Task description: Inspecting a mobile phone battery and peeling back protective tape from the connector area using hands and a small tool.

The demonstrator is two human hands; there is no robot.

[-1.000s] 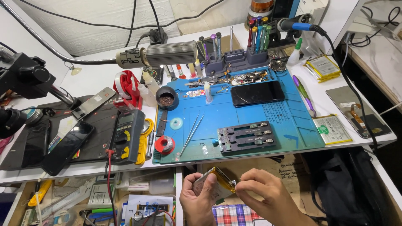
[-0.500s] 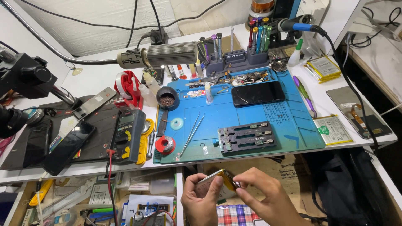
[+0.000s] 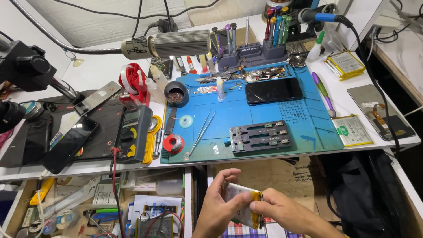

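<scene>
— What sits nearest the camera?

— Both hands, below the front edge of the blue work mat [image 3: 264, 110] and off the counter [image 3: 101, 66]. The left hand [image 3: 218, 207] grips a flat silvery battery pack [image 3: 240, 205] by its left side, thumb on top. The right hand [image 3: 282, 213] pinches the pack's right end, where a strip of yellow tape [image 3: 257, 200] runs; fingers closed on it.

— Is the tape being lifted?

— Hard to tell; the fingers hide that edge.

— And on the mat itself?

— Near its front edge lies a black clamp fixture [image 3: 260, 136]. Left of that, two tweezers [image 3: 202, 132] lie slanted, and a red solder spool [image 3: 173, 143] sits at the front left corner. Further back rests a dark phone [image 3: 273, 91], screen up.

— What lies off the mat?

— Just left of it, a multimeter [image 3: 134, 132] with a yellow edge, then a black phone [image 3: 70, 143] further left. Right of the mat, a flat battery with a green label [image 3: 352, 130].

— At the back?

— Behind the mat's far edge stands a grey tool holder [image 3: 260, 53] full of screwdrivers, and a lamp head on a flexible neck [image 3: 169, 44] hangs over the back left corner.
</scene>
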